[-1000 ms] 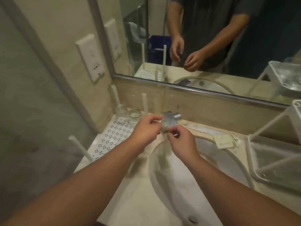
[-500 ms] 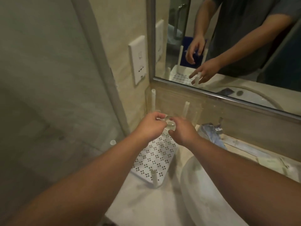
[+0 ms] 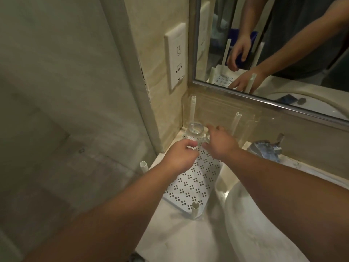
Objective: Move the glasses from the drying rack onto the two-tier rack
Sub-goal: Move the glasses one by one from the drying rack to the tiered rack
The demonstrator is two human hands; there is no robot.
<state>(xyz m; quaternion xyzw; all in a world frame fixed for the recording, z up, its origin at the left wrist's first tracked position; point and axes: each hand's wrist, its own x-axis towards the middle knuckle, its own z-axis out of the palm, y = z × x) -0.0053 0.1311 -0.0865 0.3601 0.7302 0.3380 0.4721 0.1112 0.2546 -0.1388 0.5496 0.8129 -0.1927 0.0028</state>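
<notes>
Seemingly mouth-down, the glass (image 3: 195,131) stands upright on the rack (image 3: 196,184).

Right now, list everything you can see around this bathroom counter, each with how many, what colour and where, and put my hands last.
glass: one plainly seen, clear, far corner of the drying rack; a second may sit behind the right hand, cannot tell.
drying rack: one, white perforated tray with four upright posts, on the counter left of the sink.
sink: one, white, lower right.
faucet: one, chrome, behind the sink.
wall socket: one, white, on the tiled wall left of the mirror.
mirror: one, silver-framed, above the counter.
left hand: fingers curled, over the rack.
right hand: reaching beside the glass.
</notes>
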